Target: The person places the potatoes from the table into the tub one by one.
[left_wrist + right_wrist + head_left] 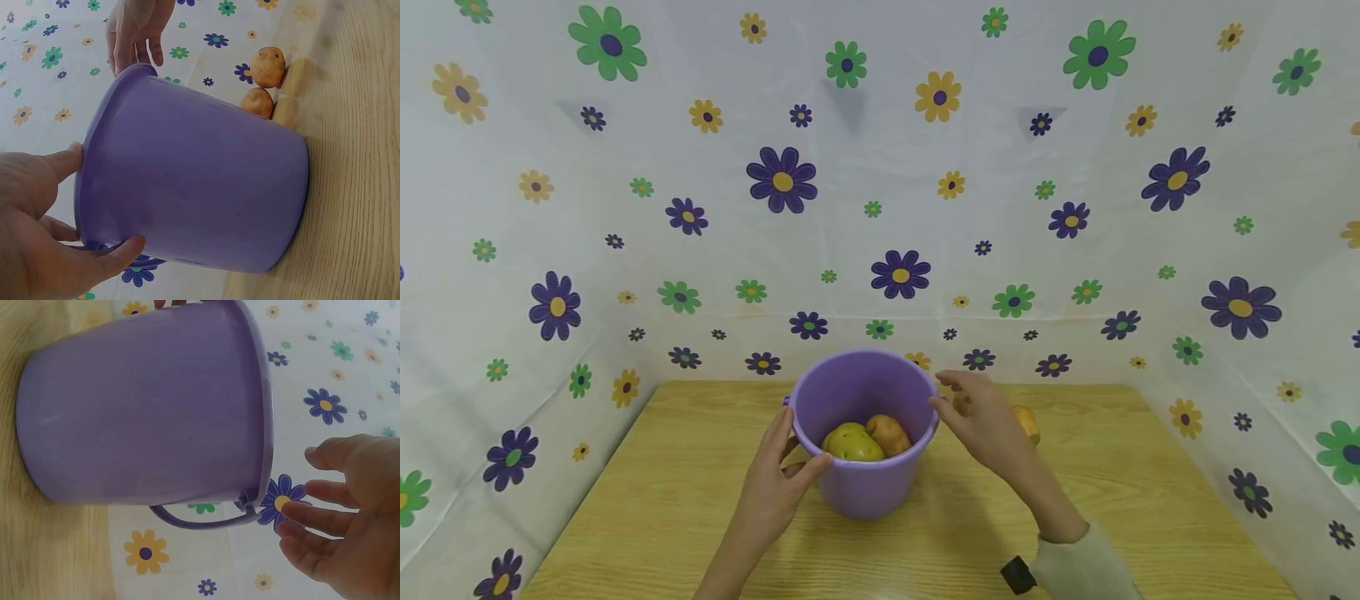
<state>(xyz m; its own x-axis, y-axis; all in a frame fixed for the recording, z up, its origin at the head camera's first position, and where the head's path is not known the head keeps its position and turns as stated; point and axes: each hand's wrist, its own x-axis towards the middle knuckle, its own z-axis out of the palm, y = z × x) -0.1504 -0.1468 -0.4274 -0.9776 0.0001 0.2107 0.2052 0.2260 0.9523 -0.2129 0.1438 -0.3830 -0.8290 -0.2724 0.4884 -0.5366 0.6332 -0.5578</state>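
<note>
Flowered sheeting walls in a wooden table (662, 500); one purple bucket (863, 433) stands upright at table centre.

Your left hand (778, 483) grips the bucket rim at 8 o'clock: thumb (59, 164) on the outer wall, the rest of the fingers curled over the lip. Your right hand (985, 421) sits at 3 o'clock just beside the rim, fingers (325, 490) spread and relaxed, holding nothing; can't tell whether a fingertip touches the lip.

Count: one bucket, one handle (200, 519) hanging down. Inside it, two items: one yellow-green potato (853, 443) and one brown potato (889, 433), touching. On the table behind the bucket, around 2 o'clock, two more brown potatoes (267, 67), close together.

Risks, my read:
- One-sided rim grip: pull toward 8 and the bucket tips, contents roll out.
- Loose potatoes behind the right hand: a back-swing knocks them toward the sheeting.
- Hanging handle could snag your fingers.
</note>
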